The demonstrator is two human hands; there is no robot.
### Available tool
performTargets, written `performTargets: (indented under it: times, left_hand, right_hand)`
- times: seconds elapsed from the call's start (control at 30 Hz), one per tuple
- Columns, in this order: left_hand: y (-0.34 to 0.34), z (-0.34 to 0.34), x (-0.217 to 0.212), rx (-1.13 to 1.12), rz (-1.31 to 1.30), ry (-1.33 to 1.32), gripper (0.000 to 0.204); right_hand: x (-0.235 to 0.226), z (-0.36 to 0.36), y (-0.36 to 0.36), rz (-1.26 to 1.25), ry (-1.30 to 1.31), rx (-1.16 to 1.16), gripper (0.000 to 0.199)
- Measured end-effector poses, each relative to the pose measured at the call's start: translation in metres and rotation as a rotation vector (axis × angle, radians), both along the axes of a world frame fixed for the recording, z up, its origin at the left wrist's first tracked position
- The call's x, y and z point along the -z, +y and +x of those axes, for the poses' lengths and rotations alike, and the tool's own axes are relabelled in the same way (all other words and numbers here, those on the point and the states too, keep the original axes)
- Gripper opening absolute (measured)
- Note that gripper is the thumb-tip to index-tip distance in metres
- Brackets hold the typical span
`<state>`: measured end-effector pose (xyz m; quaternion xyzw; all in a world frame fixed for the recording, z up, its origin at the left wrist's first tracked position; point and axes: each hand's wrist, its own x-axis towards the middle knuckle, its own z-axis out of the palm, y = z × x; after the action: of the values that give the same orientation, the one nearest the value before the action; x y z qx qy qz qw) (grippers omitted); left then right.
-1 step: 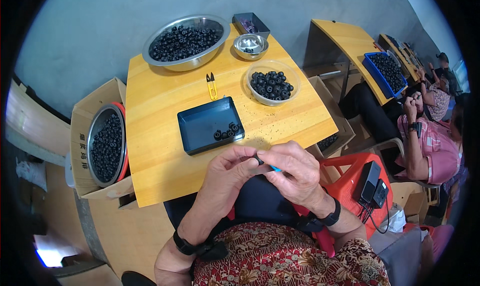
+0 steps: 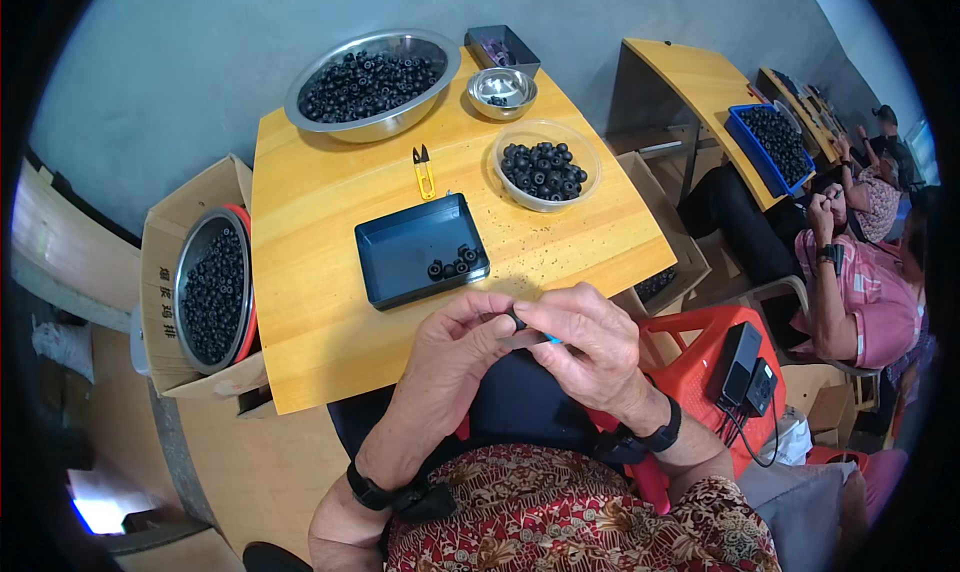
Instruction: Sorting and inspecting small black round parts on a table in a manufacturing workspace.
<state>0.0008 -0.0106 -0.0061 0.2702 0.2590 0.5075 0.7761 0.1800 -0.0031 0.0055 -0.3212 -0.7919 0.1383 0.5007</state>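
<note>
Head view: both hands meet just off the near edge of the wooden table (image 2: 330, 302), above the lap. The left hand (image 2: 455, 347) has thumb and forefinger pressed together on a small black bead (image 2: 517, 319), which sits at the fingertips where the two hands touch. The right hand (image 2: 585, 347) closes in from the other side, fingers curled and pinching a thin blue tool (image 2: 553, 340); only its tip shows below the knuckles, so its long axis cannot be told for certain, though it seems to point across toward the left fingers. The bead lies between the two sets of fingertips, about equally near to both. Just beyond the fingers, a dark blue tray (image 2: 400, 247) holds a few more beads in its near right corner. Farther out from the fingers: yellow snips (image 2: 425, 172), a clear bowl (image 2: 590, 177) of beads, a large steel bowl (image 2: 372, 127), a small steel bowl (image 2: 502, 90).
</note>
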Motion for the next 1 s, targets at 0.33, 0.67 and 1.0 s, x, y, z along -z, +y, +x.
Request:
performTargets:
  times: [0.33, 0.67, 1.0]
  left_hand:
    - [0.001, 0.001, 0.008, -0.079, 0.02, 0.052, 0.019]
    - [0.0, 0.002, 0.008, -0.116, 0.014, 0.036, 0.02]
    - [-0.001, 0.0, 0.01, -0.052, -0.04, -0.103, 0.022]
  right_hand:
    - [-0.006, -0.003, 0.008, 0.027, -0.065, 0.003, 0.033]
    - [-0.01, -0.004, 0.003, -0.134, 0.004, 0.014, 0.025]
    - [-0.007, 0.009, 0.003, 0.207, -0.249, 0.152, 0.038]
